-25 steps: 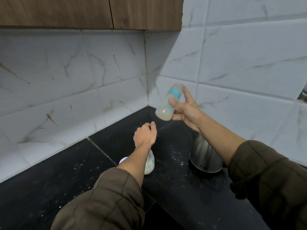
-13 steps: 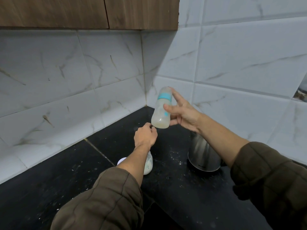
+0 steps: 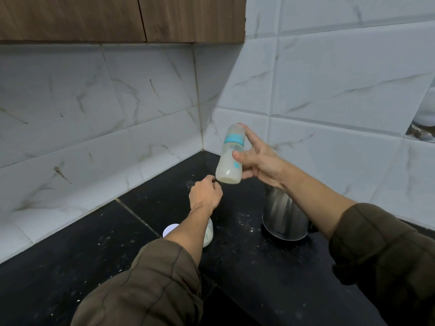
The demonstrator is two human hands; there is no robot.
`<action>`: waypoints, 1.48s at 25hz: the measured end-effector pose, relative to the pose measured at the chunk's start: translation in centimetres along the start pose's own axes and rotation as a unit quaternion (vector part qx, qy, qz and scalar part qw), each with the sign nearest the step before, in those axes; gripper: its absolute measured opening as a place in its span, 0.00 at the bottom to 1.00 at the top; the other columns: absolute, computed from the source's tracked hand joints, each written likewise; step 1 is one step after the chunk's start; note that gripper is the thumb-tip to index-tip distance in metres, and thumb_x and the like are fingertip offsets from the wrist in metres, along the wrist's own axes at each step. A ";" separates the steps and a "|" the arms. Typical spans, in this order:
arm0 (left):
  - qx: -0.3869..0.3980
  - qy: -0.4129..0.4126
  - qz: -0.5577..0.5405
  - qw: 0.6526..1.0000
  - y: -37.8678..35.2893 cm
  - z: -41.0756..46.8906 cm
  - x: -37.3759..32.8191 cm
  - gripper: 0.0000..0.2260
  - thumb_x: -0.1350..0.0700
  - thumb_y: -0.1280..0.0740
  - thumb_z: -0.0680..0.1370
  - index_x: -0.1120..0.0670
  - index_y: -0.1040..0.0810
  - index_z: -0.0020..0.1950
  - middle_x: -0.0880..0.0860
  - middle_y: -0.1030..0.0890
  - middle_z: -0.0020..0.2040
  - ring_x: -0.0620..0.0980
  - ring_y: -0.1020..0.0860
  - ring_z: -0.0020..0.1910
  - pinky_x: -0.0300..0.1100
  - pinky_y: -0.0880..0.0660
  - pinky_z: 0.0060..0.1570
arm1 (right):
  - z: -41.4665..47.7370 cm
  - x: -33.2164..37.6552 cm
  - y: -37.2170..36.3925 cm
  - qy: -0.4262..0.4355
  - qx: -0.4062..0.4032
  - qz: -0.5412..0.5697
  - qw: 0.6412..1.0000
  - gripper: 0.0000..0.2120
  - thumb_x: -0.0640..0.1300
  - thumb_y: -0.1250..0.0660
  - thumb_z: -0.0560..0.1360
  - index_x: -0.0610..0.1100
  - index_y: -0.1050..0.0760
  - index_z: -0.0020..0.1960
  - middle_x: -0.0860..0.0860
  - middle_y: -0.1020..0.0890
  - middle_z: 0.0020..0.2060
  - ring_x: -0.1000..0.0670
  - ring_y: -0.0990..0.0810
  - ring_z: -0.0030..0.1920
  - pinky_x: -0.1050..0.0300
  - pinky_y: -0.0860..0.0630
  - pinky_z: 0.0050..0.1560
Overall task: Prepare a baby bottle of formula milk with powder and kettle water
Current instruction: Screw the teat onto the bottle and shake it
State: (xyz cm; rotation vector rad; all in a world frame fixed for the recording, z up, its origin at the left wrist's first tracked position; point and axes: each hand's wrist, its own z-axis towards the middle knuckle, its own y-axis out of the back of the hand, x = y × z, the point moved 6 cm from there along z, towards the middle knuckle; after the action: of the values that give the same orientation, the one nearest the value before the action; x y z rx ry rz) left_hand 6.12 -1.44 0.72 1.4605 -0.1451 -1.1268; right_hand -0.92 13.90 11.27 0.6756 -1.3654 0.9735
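Head view — capped baby bottle [image 3: 230, 158], milky, teal-ringed, in right hand [image 3: 260, 165]'s grip — left hand [image 3: 205, 194] fisted, empty.

Right hand [image 3: 261, 165] holding milky baby bottle [image 3: 230, 158] near upright, left hand [image 3: 206, 195] loosely curled below, kettle [image 3: 283, 216] on black counter [image 3: 70, 267]

Baby bottle [image 3: 229, 158]: translucent, teal collar under a clear cap, milky liquid filling the lower body; held off the counter, near upright, top leaning slightly right; steel kettle [image 3: 283, 214]: shiny cylindrical body, standing on the black counter below and right of the bottle, upper part hidden; powder jar [image 3: 208, 235]: small, clear, white contents, standing left of the kettle, mostly hidden; round white lid [image 3: 170, 230] just beside it.
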 end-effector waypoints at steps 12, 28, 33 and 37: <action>-0.001 -0.003 0.011 1.000 0.3 0.1 0.1 0.15 0.51 0.39 0.84 0.53 0.22 0.68 0.54 0.15 0.56 0.57 0.17 0.56 0.53 0.20 0.57 | 0.4 -0.1 -0.2 0.025 -0.041 0.073 0.996 0.45 0.40 0.24 0.73 0.62 0.43 0.81 0.43 0.17 0.60 0.38 0.14 0.55 0.38 0.15 0.46; 0.013 -0.014 0.028 0.999 0.2 0.2 1.0 0.17 0.52 0.39 0.84 0.51 0.24 0.72 0.54 0.15 0.58 0.55 0.18 0.57 0.50 0.20 0.57 | 1.5 0.5 1.7 0.061 -0.167 0.211 0.961 0.43 0.42 0.25 0.76 0.58 0.46 0.82 0.41 0.23 0.69 0.37 0.14 0.57 0.38 0.16 0.52; 0.018 -0.006 0.032 0.999 0.3 0.3 1.3 0.15 0.52 0.38 0.84 0.53 0.22 0.68 0.53 0.15 0.54 0.54 0.18 0.51 0.51 0.19 0.55 | 0.2 -0.6 -1.0 0.006 -0.030 0.056 0.998 0.47 0.42 0.24 0.72 0.61 0.45 0.82 0.42 0.17 0.61 0.37 0.15 0.56 0.39 0.15 0.47; 0.001 -0.014 0.033 0.999 0.7 0.2 1.4 0.17 0.52 0.39 0.84 0.51 0.23 0.72 0.54 0.15 0.59 0.56 0.18 0.57 0.51 0.20 0.57 | 1.9 0.2 1.5 0.076 -0.190 0.247 0.947 0.44 0.42 0.24 0.76 0.56 0.46 0.82 0.42 0.22 0.69 0.38 0.14 0.57 0.37 0.16 0.53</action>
State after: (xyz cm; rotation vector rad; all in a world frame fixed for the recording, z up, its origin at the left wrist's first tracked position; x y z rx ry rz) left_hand 7.04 -2.68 0.55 1.4332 -0.2128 -1.0935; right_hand -3.14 12.97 11.49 -0.0424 -1.5599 1.0810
